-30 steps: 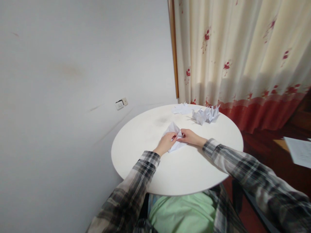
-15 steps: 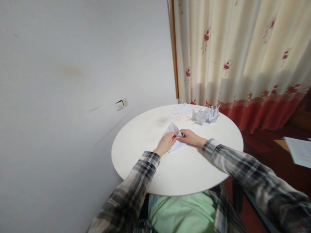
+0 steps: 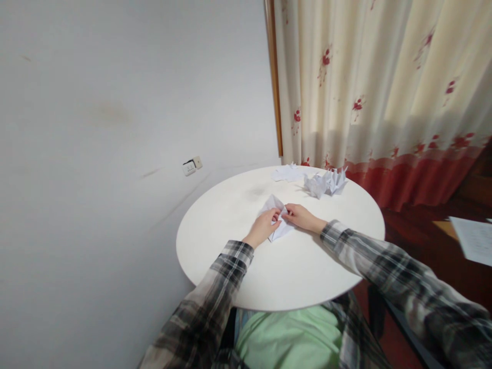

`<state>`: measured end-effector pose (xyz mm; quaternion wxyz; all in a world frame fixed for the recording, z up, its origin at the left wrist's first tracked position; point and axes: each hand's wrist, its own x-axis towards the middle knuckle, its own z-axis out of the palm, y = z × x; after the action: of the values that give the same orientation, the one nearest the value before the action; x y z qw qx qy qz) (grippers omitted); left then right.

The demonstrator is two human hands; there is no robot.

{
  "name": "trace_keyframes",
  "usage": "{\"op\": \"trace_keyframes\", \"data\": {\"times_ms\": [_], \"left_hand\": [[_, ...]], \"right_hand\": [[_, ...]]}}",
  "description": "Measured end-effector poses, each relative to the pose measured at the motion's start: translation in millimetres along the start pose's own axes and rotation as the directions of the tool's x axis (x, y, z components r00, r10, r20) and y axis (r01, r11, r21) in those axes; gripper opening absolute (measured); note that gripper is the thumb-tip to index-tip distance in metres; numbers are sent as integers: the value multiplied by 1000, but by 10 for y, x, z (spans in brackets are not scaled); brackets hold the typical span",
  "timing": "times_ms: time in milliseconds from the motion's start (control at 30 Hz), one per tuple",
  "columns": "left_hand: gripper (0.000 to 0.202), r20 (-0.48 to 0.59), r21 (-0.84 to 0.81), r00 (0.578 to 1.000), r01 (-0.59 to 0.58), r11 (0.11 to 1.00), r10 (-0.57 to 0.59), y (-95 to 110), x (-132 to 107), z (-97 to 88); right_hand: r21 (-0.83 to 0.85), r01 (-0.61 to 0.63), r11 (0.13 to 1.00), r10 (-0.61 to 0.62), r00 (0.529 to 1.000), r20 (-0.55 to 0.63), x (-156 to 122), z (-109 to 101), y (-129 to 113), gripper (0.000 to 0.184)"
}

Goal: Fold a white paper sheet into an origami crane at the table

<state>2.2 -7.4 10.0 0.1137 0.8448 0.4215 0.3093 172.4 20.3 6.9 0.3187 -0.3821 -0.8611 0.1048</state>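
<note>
Paper [image 3: 283, 230] lies under and between the hands [image 3: 264, 225] [image 3: 302, 217] (half-curled, both holding it).

"See what on the table [image 3: 215, 241]?"

"Find paper [image 3: 283, 230] around the middle, between left hand [image 3: 264, 225] and right hand [image 3: 302, 217]."

"And farther off?"

"Note paper figures [image 3: 325, 183] on the far right part, plus other papers [image 3: 286, 173] just left of them, by the far edge."

"What about past the table?"

"Look left for a wall [image 3: 115, 154] with sockets [image 3: 189, 167] on it, far right for a curtain [image 3: 380, 92] behind the table, right for another sheet [image 3: 473, 240], well apart."
</note>
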Motion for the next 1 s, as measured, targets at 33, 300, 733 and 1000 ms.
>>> {"op": "trace_keyframes", "data": {"times_ms": [33,300,733,1000], "left_hand": [[26,-1,-8,1000,-1,1000,1,-4,-1,3],[17,-40,14,998,54,998,-54,-17,-14,13],[3,-3,80,998,-54,995,55,-14,-8,0],[5,9,68,998,-57,996,56,-14,-3,6]], "right_hand": [[1,3,1000,-3,1000,-5,-1,-3,-4,14],[39,-10,999,10,1000,1,-10,-35,-42,27],[0,-18,1000,18,1000,-11,-7,-28,-41,29],[-17,0,1000,0,1000,-14,-5,-17,-18,27]]}}
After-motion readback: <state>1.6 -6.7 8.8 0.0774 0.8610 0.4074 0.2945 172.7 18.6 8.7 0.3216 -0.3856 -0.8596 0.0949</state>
